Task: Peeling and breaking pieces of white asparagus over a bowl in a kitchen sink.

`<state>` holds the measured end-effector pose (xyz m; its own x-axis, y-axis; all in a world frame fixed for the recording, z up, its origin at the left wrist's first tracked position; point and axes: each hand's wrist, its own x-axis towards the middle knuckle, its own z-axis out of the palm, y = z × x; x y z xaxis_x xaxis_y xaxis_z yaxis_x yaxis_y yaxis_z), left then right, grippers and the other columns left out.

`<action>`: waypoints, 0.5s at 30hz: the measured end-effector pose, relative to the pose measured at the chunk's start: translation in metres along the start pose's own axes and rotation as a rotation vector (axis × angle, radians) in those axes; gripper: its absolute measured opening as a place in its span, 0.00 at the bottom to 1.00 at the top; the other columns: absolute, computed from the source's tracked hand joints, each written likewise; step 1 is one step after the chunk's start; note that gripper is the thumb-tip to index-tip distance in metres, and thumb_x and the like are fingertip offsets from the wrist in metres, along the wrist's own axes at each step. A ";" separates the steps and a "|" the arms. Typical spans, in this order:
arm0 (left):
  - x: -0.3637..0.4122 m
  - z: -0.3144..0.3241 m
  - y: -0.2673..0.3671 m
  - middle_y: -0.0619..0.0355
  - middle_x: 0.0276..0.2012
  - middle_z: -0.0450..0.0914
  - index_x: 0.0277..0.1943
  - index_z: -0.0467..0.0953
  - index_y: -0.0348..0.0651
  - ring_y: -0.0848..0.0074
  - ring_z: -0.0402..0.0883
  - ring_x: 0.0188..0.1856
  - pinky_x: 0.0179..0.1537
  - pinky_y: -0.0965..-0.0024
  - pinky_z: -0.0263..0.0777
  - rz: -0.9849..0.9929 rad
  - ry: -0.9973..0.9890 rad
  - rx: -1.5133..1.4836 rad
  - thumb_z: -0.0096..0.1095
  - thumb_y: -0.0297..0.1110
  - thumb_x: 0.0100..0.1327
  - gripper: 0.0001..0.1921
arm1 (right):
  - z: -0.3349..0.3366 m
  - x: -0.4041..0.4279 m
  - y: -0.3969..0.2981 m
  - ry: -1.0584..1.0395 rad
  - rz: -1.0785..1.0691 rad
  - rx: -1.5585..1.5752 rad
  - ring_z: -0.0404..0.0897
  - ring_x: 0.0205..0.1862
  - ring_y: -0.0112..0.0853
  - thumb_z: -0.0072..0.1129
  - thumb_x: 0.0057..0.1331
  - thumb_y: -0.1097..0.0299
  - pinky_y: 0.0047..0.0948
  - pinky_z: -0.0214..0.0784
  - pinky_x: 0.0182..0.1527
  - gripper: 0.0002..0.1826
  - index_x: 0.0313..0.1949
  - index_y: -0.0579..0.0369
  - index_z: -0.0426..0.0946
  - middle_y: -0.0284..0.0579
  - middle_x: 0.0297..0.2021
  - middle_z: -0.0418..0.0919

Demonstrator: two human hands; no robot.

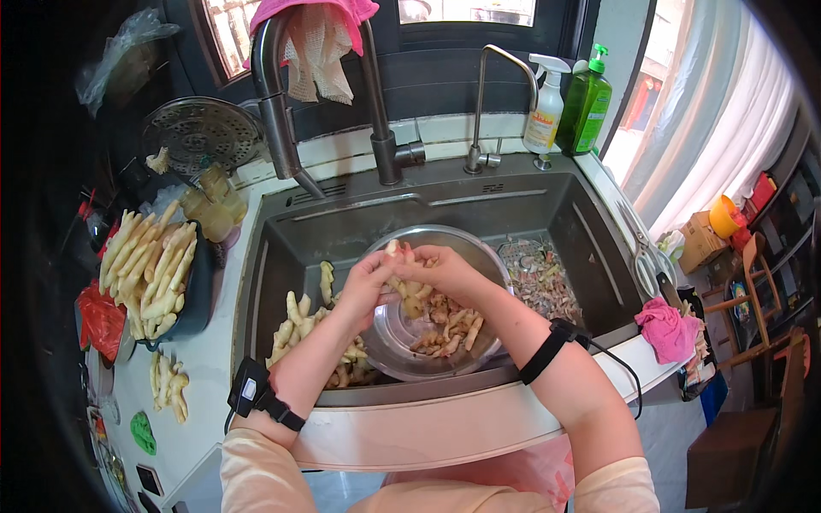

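Both hands are together over a stainless steel basin (391, 320) in the dark sink. My left hand (369, 282) and my right hand (449, 269) grip one piece of young ginger (414, 296), with pink shoots at its upper end. Fingers cover part of it. Below my right hand, smaller ginger pieces (452, 330) with brownish skin lie in the basin. Left of the basin, partly hidden by my left forearm, pale ginger roots (295, 324) are heaped in the sink. Trimmed scraps (545, 282) lie around the drain on the right.
A dark blue basket (199, 301) piled with long pale ginger (151, 263) stands on the left counter, near loose ginger (170, 388). A tall faucet (385, 147) and a thin tap (478, 115) rise behind the sink. Scissors (641, 256) and a pink cloth (667, 328) lie along the right edge.
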<state>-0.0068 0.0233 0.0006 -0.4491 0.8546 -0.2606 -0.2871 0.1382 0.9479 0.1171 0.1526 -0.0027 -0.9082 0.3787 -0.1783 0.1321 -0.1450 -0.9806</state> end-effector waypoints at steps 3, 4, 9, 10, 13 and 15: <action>0.004 -0.001 0.002 0.65 0.42 0.79 0.50 0.75 0.48 0.82 0.78 0.42 0.37 0.75 0.74 -0.010 -0.001 -0.069 0.57 0.45 0.68 0.14 | 0.004 0.005 0.002 0.049 -0.108 -0.069 0.76 0.36 0.21 0.68 0.59 0.55 0.22 0.68 0.37 0.24 0.47 0.61 0.77 0.37 0.36 0.79; 0.005 -0.001 0.002 0.65 0.44 0.79 0.49 0.75 0.50 0.81 0.78 0.45 0.41 0.69 0.75 0.028 -0.017 -0.095 0.56 0.46 0.68 0.13 | 0.006 0.008 0.004 0.091 -0.207 -0.089 0.76 0.36 0.22 0.68 0.59 0.55 0.23 0.69 0.38 0.24 0.45 0.64 0.79 0.38 0.36 0.80; 0.007 0.004 0.003 0.65 0.41 0.78 0.47 0.75 0.48 0.80 0.78 0.44 0.41 0.68 0.76 0.065 0.033 -0.139 0.55 0.45 0.68 0.13 | 0.014 0.012 0.010 0.149 -0.334 -0.026 0.77 0.36 0.22 0.66 0.60 0.58 0.23 0.70 0.38 0.21 0.44 0.64 0.79 0.37 0.35 0.80; 0.007 0.005 0.004 0.65 0.40 0.78 0.46 0.74 0.48 0.79 0.78 0.43 0.40 0.68 0.77 0.078 0.046 -0.144 0.54 0.46 0.69 0.12 | 0.014 0.012 0.010 0.179 -0.375 -0.016 0.77 0.36 0.21 0.66 0.61 0.60 0.22 0.70 0.38 0.19 0.43 0.64 0.79 0.36 0.35 0.80; 0.023 -0.023 -0.010 0.65 0.38 0.76 0.42 0.72 0.47 0.78 0.77 0.41 0.38 0.69 0.78 0.049 0.117 -0.335 0.53 0.44 0.70 0.11 | 0.022 0.011 0.001 0.185 -0.482 0.147 0.76 0.34 0.20 0.65 0.62 0.62 0.20 0.69 0.36 0.16 0.43 0.62 0.78 0.35 0.34 0.79; 0.017 -0.052 -0.009 0.65 0.36 0.74 0.39 0.70 0.47 0.78 0.77 0.38 0.38 0.70 0.80 -0.048 0.437 -0.398 0.53 0.43 0.70 0.10 | 0.013 0.000 -0.020 0.246 -0.494 0.271 0.76 0.33 0.19 0.64 0.62 0.62 0.19 0.69 0.35 0.15 0.43 0.61 0.77 0.34 0.34 0.79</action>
<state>-0.0562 0.0108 -0.0216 -0.7103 0.5552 -0.4328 -0.5731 -0.0990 0.8135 0.1088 0.1436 0.0178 -0.7138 0.6553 0.2471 -0.4163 -0.1132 -0.9022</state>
